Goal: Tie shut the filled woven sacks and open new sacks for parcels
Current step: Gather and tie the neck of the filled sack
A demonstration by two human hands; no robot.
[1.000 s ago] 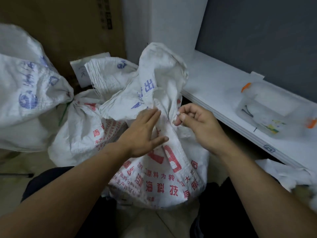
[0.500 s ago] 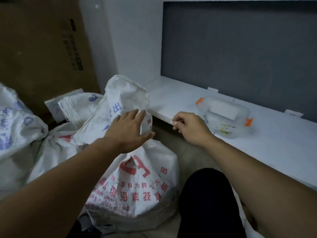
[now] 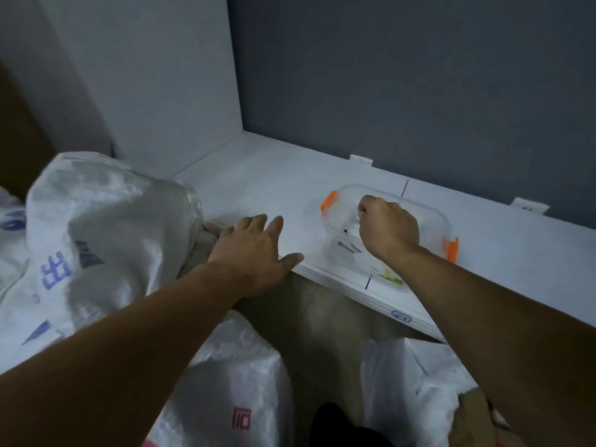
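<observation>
Evidently incomplete: the woven sack [image 3: 106, 227] slumps left of the tabletop [image 3: 258, 179], neck apparently loose, not yet tied. Left grip [image 3: 254, 250] lies wide and flat on the tabletop edge. Right grip [image 3: 390, 230] is curled at the clear box [image 3: 432, 217]; whether it holds anything cannot be told.

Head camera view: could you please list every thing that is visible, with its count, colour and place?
woven sacks: at least two, white with blue and red print, left and bottom.
shelf: one, white, centre to right.
plastic box: one, clear with orange clips, on the shelf.
wall tabs: two, white, at the shelf's back edge.
wall panel: one, dark grey, behind the shelf.
left hand: one, fingers spread, at the shelf's front edge.
right hand: one, fingers curled, over the plastic box; what it holds is unclear.
</observation>
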